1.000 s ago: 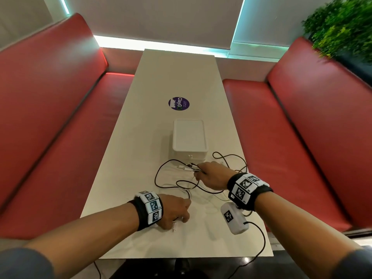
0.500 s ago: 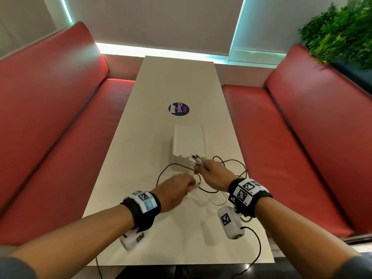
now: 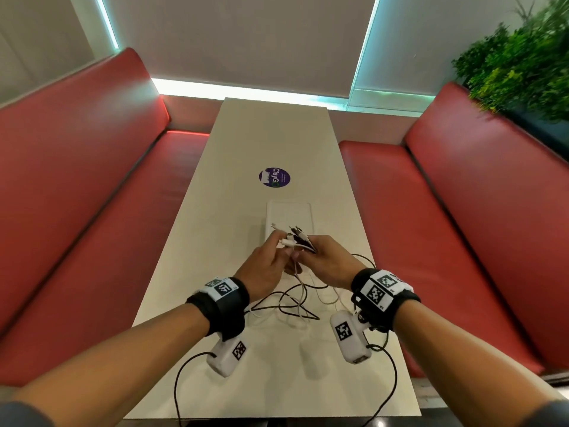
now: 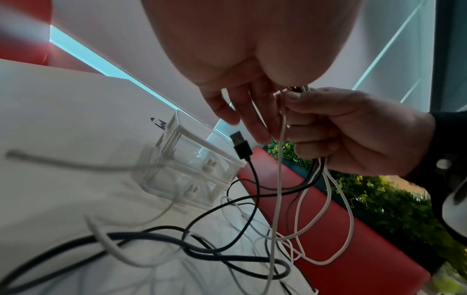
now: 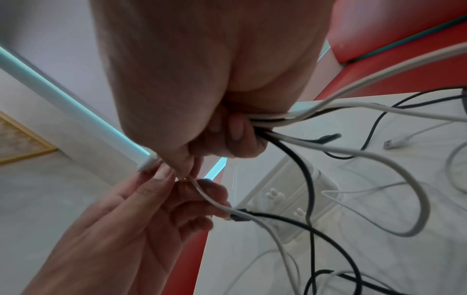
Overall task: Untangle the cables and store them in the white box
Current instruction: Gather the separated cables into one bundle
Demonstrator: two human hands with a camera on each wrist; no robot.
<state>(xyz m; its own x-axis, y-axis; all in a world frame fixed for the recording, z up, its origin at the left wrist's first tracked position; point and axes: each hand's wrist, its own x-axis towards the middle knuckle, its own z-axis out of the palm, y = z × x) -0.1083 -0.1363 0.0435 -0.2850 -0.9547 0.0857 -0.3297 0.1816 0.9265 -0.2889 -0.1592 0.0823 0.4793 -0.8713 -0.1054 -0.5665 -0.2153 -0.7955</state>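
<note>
A tangle of black and white cables (image 3: 295, 306) lies on the table (image 3: 215, 211) in front of the white box (image 3: 289, 214), a small drawer unit (image 4: 192, 165). My right hand (image 3: 320, 254) is raised above the tangle and grips a bundle of cable ends (image 3: 297, 237), fingers curled round it (image 5: 278, 119). My left hand (image 3: 277, 257) meets it from the left and pinches one white cable (image 5: 202, 191) beside the bundle. That white cable (image 4: 279, 169) hangs down to the tangle. A black USB plug (image 4: 240, 143) dangles just below the left fingers.
A round purple sticker (image 3: 274, 177) sits on the table beyond the box. Red benches (image 3: 92, 226) flank both long sides, with a green plant (image 3: 523, 66) at the back right. White wrist camera units (image 3: 228, 355) hang below both forearms, trailing black leads over the near edge.
My left hand has left the near table, moved up to the right hand and taken a white cable. Both hands have lifted the cable ends off the table, toward the box.
</note>
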